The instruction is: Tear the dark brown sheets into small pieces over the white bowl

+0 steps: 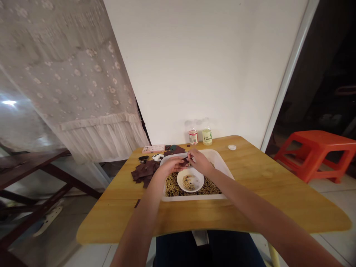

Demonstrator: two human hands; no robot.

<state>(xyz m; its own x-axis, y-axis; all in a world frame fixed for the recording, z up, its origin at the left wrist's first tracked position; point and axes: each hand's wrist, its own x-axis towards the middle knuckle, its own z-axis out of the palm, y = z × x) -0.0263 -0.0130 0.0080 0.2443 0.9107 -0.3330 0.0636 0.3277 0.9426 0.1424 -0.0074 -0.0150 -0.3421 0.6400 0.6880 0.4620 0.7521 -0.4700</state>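
Observation:
My left hand [169,167] and my right hand [199,161] meet above the back rim of a white rectangular tray [194,197]. Between their fingertips is a small dark brown piece [184,162], and both hands seem to hold it. Something pale shows by my right fingers, too small to name. Below my hands, the tray holds mixed yellow and black beans [175,185]. A small white bowl [190,181] sits in the beans with a few beans inside. A heap of similar dark brown pieces [145,173] lies on the table left of my left hand.
The tray stands on a yellow wooden table [267,196]. Along its back lie a pink-cased phone [152,149], a small bottle [193,137], a green-labelled bottle [207,136] and a white cap [232,147]. An orange plastic stool [314,155] stands right; a lace curtain hangs left.

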